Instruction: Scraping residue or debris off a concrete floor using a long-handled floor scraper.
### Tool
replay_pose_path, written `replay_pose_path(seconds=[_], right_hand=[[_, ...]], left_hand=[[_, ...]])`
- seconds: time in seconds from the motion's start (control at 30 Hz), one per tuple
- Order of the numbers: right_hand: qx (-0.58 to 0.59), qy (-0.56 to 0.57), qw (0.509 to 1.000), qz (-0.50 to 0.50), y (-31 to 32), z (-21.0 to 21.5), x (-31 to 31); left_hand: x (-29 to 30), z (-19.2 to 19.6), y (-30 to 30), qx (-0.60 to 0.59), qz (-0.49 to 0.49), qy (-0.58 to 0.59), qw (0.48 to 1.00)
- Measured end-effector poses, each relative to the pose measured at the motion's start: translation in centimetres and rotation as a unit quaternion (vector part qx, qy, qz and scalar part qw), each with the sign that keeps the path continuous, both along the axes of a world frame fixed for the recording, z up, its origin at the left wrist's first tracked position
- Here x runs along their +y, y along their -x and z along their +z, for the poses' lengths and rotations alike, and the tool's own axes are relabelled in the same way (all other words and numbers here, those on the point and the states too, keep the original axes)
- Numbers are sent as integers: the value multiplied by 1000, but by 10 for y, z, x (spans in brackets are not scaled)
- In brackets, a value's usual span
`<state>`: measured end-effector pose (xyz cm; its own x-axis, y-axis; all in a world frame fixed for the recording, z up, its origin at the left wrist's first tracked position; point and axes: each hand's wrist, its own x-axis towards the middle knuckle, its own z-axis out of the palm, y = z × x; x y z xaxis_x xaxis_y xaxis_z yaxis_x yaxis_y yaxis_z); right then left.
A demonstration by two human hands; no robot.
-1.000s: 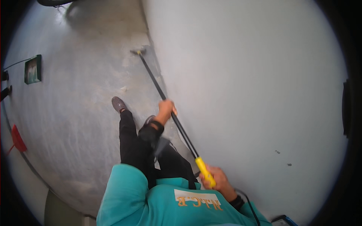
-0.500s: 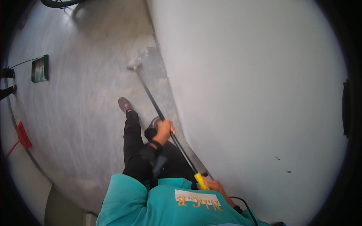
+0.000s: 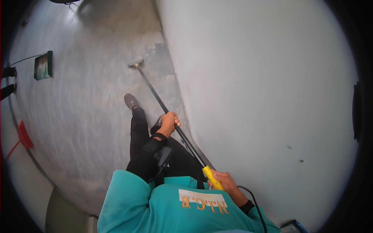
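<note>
A long-handled floor scrubber slants across the view, with a black pole, a yellow grip and a flat greyish head. Its head rests on the grey floor, out past my feet and close to the wall. My left hand is wrapped round the pole about midway along. At the near end, my right hand grips the yellow handle, close to my body. Whether the head carries bristles or a blade is too small to tell.
A pale wall fills the right side. To the left stand a green long-handled dustpan, another person's feet and a red broom. Part of a wheel shows at the top. My shoes stand left of the pole.
The scrubber's head has shifted slightly forward and left, away from me. Both hands have moved forward with the pole and keep their hold.
</note>
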<state>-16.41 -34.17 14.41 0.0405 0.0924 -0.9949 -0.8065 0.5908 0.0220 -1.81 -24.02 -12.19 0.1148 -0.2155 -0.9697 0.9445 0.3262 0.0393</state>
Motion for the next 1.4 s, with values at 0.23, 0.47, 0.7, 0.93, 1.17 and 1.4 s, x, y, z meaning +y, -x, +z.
replay_pose_path(seconds=[0.23,0.47,0.7,0.93,1.17,1.4], right_hand=[[-7,70,994,81,6,7,0],[-71,-52,996,-31,-48,-40,9],[-21,-2,1000,18,-23,17,1],[-47,-51,997,-44,-36,4,4],[-29,33,998,43,-22,20,16],[-52,-85,989,-107,-128,-11,50]], left_hand=[[2,-11,26,90,4,-22,996],[4,-61,-65,-134,-24,-18,991],[-6,-14,-2,-61,-25,-26,997],[-6,-18,-40,-121,-10,-22,992],[4,6,-10,-39,-19,-41,998],[28,-12,-156,-74,-25,-16,997]])
